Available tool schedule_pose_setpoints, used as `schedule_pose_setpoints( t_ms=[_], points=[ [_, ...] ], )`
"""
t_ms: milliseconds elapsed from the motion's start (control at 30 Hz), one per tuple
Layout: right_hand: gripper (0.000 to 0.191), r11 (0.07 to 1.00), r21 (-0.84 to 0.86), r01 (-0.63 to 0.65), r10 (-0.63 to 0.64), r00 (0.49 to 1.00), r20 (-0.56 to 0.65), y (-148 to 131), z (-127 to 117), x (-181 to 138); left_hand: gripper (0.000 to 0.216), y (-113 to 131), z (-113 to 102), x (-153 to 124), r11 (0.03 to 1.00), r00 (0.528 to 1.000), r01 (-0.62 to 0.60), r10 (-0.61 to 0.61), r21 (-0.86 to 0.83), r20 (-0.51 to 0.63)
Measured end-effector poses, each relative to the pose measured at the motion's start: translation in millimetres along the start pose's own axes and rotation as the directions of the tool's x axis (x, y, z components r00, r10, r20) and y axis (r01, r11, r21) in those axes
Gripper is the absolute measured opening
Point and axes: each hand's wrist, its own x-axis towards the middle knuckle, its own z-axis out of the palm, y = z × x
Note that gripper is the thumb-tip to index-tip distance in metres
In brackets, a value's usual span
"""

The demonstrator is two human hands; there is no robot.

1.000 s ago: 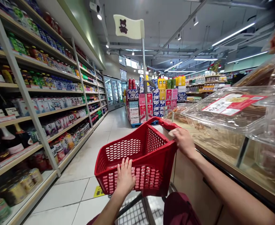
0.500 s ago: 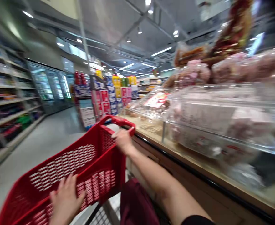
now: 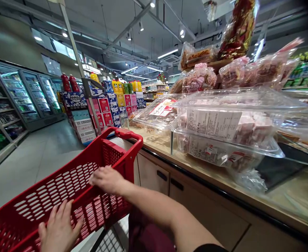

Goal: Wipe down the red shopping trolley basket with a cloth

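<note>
At the far left, glass-door refrigerators (image 3: 33,94) line the wall, their doors facing the aisle so the stock shows. In front of them stretches the red shopping cart (image 3: 81,198), angled alongside the table with its perforated basket reaching out of the frame. The left hand (image 3: 60,227) lies over the basket's near rim, fingers spread and thumb held apart, a flat touch that probably steadies the cart rather than grips it. Behind, a metal pole (image 3: 71,35) rises past stacked drink cartons (image 3: 105,113); bottles stand on top, likely as samples of what the cartons hold. The right hand (image 3: 108,180) is at the same rim, nearer the cart handle (image 3: 134,140), its fingers bent and close together; the view is too soft to tell whether they pinch anything or touch the rim. Neither hand is on the handle. On the right, the table (image 3: 155,141) carries a clear clamshell box (image 3: 161,110) with a red-and-white label, tilted, apparently so that the label reads from the aisle. Beside it, label-backed plastic containers (image 3: 209,126) sit stacked, with bagged foods (image 3: 199,78) piled higher behind, presumably to stay visible.
</note>
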Motion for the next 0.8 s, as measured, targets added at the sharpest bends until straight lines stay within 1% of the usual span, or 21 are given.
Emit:
schedule_pose_setpoints(
  t_ms=[33, 67, 100, 167, 200, 233, 300, 333, 367, 400, 433, 467, 500, 533, 567, 633, 667, 700, 733, 767, 800],
  points=[
    [0.022, 0.998, -0.004, -0.068, 0.068, 0.997, -0.031, 1.7, -3.7, -1.3, 0.049, -0.9, 0.0, -2.0, 0.999, 1.0, 0.001, -0.001, -0.032, -0.007],
    [0.023, 0.976, -0.008, -0.216, 0.214, 0.973, -0.089, 4.0, -5.9, -2.1, 0.048, -1.5, -0.7, -5.0, 0.998, 1.0, -0.004, 0.003, -0.066, -0.007],
    [0.026, 0.963, 0.014, -0.269, 0.269, 0.955, -0.128, 5.3, -5.0, -2.3, 0.047, -1.7, -1.7, -8.8, 0.994, 1.0, 0.022, -0.023, -0.106, -0.015],
    [0.031, 0.95, 0.085, -0.3, 0.311, 0.933, -0.183, -0.7, 7.9, -1.4, 0.053, -1.3, -2.7, -16.7, 0.985, 1.0, 0.019, -0.022, -0.172, -0.016],
    [0.031, 0.951, 0.104, -0.29, 0.306, 0.929, -0.208, -8.9, 18.6, -1.1, 0.055, -1.2, -2.1, -20.2, 0.978, 0.999, 0.03, -0.033, -0.208, -0.014],
    [0.031, 0.963, 0.125, -0.24, 0.263, 0.939, -0.221, -19.2, 29.6, -1.6, 0.058, -1.3, -0.8, -23.3, 0.97, 0.999, 0.034, -0.038, -0.243, -0.01],
    [0.029, 0.985, 0.164, -0.046, 0.078, 0.977, -0.198, -37.6, 45.9, -5.4, 0.064, -2.9, 3.3, -29.0, 0.953, 0.999, 0.036, -0.04, -0.3, -0.008],
    [0.028, 0.986, 0.167, 0.024, 0.008, 0.982, -0.188, -41.5, 49.3, -8.0, 0.066, -4.0, 5.4, -31.8, 0.944, 0.999, 0.038, -0.042, -0.327, -0.006],
    [0.027, 0.985, 0.159, 0.063, -0.034, 0.983, -0.181, -40.6, 49.6, -10.5, 0.068, -5.0, 7.3, -34.5, 0.936, 0.999, 0.038, -0.042, -0.35, -0.004],
    [0.026, 0.99, 0.137, 0.036, -0.01, 0.983, -0.185, -35.9, 47.8, -12.4, 0.07, -5.6, 8.8, -37.0, 0.928, 0.999, 0.042, -0.045, -0.37, 0.001],
    [0.027, 0.994, 0.095, -0.047, 0.067, 0.975, -0.212, -29.4, 45.0, -13.6, 0.071, -5.9, 10.0, -39.0, 0.921, 0.999, 0.048, -0.048, -0.387, 0.008],
    [0.027, 0.987, 0.063, -0.146, 0.157, 0.956, -0.247, -23.6, 42.6, -14.0, 0.072, -5.7, 11.1, -40.4, 0.915, 0.999, 0.053, -0.052, -0.401, 0.014],
    [0.027, 0.976, 0.054, -0.211, 0.218, 0.939, -0.268, -20.8, 41.4, -13.9, 0.073, -5.2, 12.1, -41.3, 0.909, 0.998, 0.057, -0.054, -0.412, 0.02],
    [0.027, 0.971, 0.064, -0.232, 0.24, 0.931, -0.274, -22.3, 41.9, -13.5, 0.073, -4.5, 13.1, -41.7, 0.904, 0.998, 0.06, -0.055, -0.423, 0.024],
    [0.027, 0.974, 0.081, -0.209, 0.224, 0.937, -0.267, -28.2, 44.0, -13.0, 0.073, -3.9, 14.1, -41.7, 0.9, 0.998, 0.06, -0.054, -0.432, 0.027],
    [0.027, 0.991, 0.12, -0.063, 0.09, 0.968, -0.234, -45.9, 50.5, -12.4, 0.072, -3.5, 15.6, -41.6, 0.895, 0.999, 0.052, -0.046, -0.442, 0.025],
    [0.028, 0.992, 0.129, 0.011, 0.018, 0.975, -0.221, -52.9, 53.1, -12.7, 0.072, -3.9, 15.8, -41.8, 0.896, 0.999, 0.05, -0.044, -0.441, 0.023],
    [0.028, 0.991, 0.127, 0.051, -0.022, 0.976, -0.215, -55.7, 54.2, -13.6, 0.072, -4.7, 15.5, -42.2, 0.899, 0.999, 0.05, -0.045, -0.435, 0.022],
    [0.029, 0.992, 0.115, 0.046, -0.02, 0.976, -0.218, -53.6, 53.4, -15.1, 0.072, -5.7, 14.4, -42.9, 0.902, 0.999, 0.049, -0.044, -0.43, 0.022],
    [0.029, 0.995, 0.097, 0.002, 0.02, 0.974, -0.226, -47.2, 51.1, -17.0, 0.072, -6.8, 12.6, -43.7, 0.903, 0.999, 0.047, -0.042, -0.427, 0.022],
    [0.029, 0.994, 0.08, -0.072, 0.089, 0.967, -0.239, -38.1, 47.6, -18.8, 0.073, -7.7, 9.9, -44.6, 0.901, 0.999, 0.048, -0.039, -0.431, 0.03]
  ],
)
